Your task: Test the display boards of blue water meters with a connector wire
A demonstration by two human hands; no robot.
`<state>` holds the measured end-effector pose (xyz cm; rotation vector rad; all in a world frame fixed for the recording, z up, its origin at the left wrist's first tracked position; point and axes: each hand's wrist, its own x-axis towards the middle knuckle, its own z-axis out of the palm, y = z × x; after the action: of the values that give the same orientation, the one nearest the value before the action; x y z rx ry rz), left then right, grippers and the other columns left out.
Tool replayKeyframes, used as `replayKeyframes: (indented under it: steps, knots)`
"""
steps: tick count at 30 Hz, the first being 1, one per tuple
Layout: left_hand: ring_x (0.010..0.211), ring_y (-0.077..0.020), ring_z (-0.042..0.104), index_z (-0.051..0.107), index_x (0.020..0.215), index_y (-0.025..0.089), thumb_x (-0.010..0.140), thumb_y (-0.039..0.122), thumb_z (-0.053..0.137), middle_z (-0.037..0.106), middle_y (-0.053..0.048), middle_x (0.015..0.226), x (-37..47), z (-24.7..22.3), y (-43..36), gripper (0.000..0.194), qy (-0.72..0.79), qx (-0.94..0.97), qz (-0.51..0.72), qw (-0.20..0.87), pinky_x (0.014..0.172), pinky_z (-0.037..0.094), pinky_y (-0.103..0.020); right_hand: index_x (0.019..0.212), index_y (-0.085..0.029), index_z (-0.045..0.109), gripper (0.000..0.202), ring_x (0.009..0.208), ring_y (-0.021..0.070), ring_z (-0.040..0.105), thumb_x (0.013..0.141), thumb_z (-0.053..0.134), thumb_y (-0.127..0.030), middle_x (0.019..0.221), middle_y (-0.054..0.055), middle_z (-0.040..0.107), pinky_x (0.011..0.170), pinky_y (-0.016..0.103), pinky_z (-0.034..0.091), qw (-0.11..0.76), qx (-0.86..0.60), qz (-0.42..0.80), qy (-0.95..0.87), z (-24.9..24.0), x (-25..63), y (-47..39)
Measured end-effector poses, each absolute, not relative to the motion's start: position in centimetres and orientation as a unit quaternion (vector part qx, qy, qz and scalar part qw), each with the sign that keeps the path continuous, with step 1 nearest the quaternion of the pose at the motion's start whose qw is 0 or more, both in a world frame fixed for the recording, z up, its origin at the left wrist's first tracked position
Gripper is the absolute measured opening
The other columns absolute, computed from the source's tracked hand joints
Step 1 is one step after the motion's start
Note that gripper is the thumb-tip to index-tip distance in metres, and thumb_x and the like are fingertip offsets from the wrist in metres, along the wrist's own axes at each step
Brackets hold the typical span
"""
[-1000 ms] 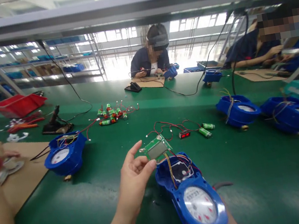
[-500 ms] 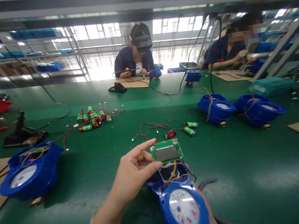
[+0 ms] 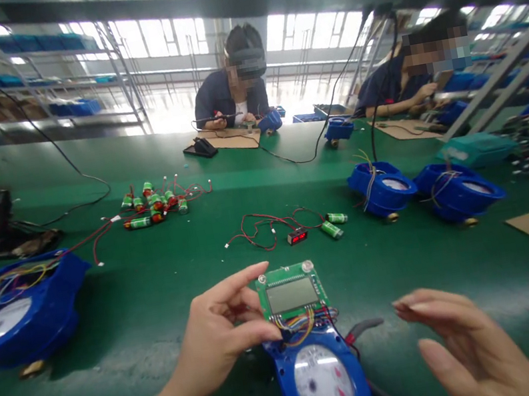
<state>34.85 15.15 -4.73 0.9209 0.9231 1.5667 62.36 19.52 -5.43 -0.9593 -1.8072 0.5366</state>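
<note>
- Pinching green rectangular circuit board with grey screen (image 3: 293, 296) by its left edge in left hand (image 3: 214, 335), at far end of blue plastic meter with round white dial (image 3: 323, 384).
- Holding nothing in right hand (image 3: 472, 346), fingers parted, right of meter; leftward to board, farther than left hand.
- With meter's long axis away from body, board's crosswise.
- Unable to read meter's dial figures or any brand.

Nothing legible; digits on red display (image 3: 297, 237), meter dial (image 3: 324, 382) blurred
</note>
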Motion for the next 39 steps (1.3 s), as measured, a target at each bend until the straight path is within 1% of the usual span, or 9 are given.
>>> replayKeyframes:
  steps: [4,8,10,12,18,24,28,34,39]
  knots:
    - [0.062,-0.0097,0.065,0.073,0.114,0.031,0.06,0.02,0.098,0.071,0.001,0.071,34.7,-5.2,15.0,0.06,0.387,0.397,0.651,0.518,0.062,0.052,-0.009,0.11,-0.03,0.063,0.016,0.104,0.015,0.063,0.095,0.06,-0.029,0.109,0.002,0.066,0.09,0.018,0.051,0.426,-0.337,0.297,-0.785,-2.5,58.6,21.7]
    - [0.065,-0.0113,0.068,0.072,0.115,0.032,0.06,0.029,0.098,0.073,-0.001,0.074,34.6,-5.5,14.8,0.062,0.402,0.412,0.646,0.501,0.066,0.054,-0.011,0.129,-0.036,0.054,0.041,0.112,0.0177,0.061,0.091,0.066,-0.033,0.121,0.001,0.064,0.098,0.026,0.05,0.335,-0.275,0.425,-0.795,-2.4,56.9,23.6]
    - [0.064,-0.011,0.068,0.071,0.116,0.032,0.061,0.03,0.097,0.073,0.0,0.074,34.7,-5.5,14.8,0.062,0.404,0.42,0.644,0.496,0.066,0.054,-0.01,0.14,-0.037,0.047,0.057,0.116,0.0199,0.059,0.088,0.07,-0.036,0.127,0.002,0.062,0.102,0.031,0.048,0.309,-0.255,0.46,-0.792,-3.1,56.7,24.1]
    - [0.064,-0.011,0.068,0.071,0.117,0.033,0.062,0.03,0.097,0.073,0.001,0.073,34.8,-5.5,14.8,0.061,0.4,0.428,0.643,0.492,0.067,0.054,-0.01,0.144,-0.038,0.044,0.064,0.119,0.0212,0.058,0.086,0.072,-0.038,0.13,0.002,0.061,0.105,0.032,0.046,0.302,-0.242,0.478,-0.788,-3.8,56.6,24.4]
    - [0.067,-0.0118,0.07,0.069,0.12,0.033,0.064,0.033,0.094,0.074,0.002,0.074,35.0,-5.6,14.7,0.062,0.392,0.451,0.638,0.486,0.069,0.055,-0.011,0.138,-0.04,0.053,0.054,0.122,0.0204,0.057,0.087,0.072,-0.039,0.13,0.0,0.061,0.104,0.027,0.045,0.328,-0.207,0.518,-0.762,-5.1,56.5,24.4]
    - [0.067,-0.0109,0.069,0.067,0.124,0.034,0.066,0.031,0.093,0.074,0.002,0.076,35.2,-5.9,14.7,0.063,0.405,0.492,0.626,0.451,0.072,0.054,-0.011,0.138,-0.042,0.051,0.054,0.12,0.0168,0.058,0.088,0.07,-0.034,0.129,-0.002,0.062,0.101,0.02,0.045,0.33,-0.216,0.505,-0.768,-5.6,56.6,24.3]
    - [0.065,-0.0098,0.067,0.067,0.123,0.036,0.067,0.034,0.093,0.074,0.004,0.074,35.4,-5.9,14.9,0.061,0.41,0.497,0.626,0.439,0.07,0.054,-0.011,0.139,-0.043,0.05,0.054,0.12,0.0163,0.057,0.089,0.068,-0.032,0.133,-0.003,0.058,0.103,0.021,0.045,0.34,-0.21,0.493,-0.773,-5.8,56.6,24.1]
    - [0.064,-0.008,0.067,0.067,0.123,0.037,0.068,0.039,0.091,0.074,0.005,0.074,35.5,-5.9,14.9,0.06,0.423,0.515,0.624,0.409,0.072,0.051,-0.008,0.138,-0.039,0.052,0.052,0.119,0.0174,0.056,0.089,0.067,-0.03,0.132,-0.001,0.057,0.1,0.022,0.047,0.347,-0.195,0.483,-0.78,-5.6,56.4,24.1]
    - [0.065,-0.0083,0.068,0.068,0.121,0.036,0.066,0.042,0.091,0.074,0.006,0.072,35.4,-5.7,14.8,0.059,0.437,0.526,0.621,0.382,0.076,0.05,-0.009,0.137,-0.036,0.053,0.051,0.116,0.0205,0.057,0.089,0.067,-0.032,0.13,0.002,0.056,0.102,0.027,0.047,0.351,-0.193,0.482,-0.779,-5.6,56.3,24.1]
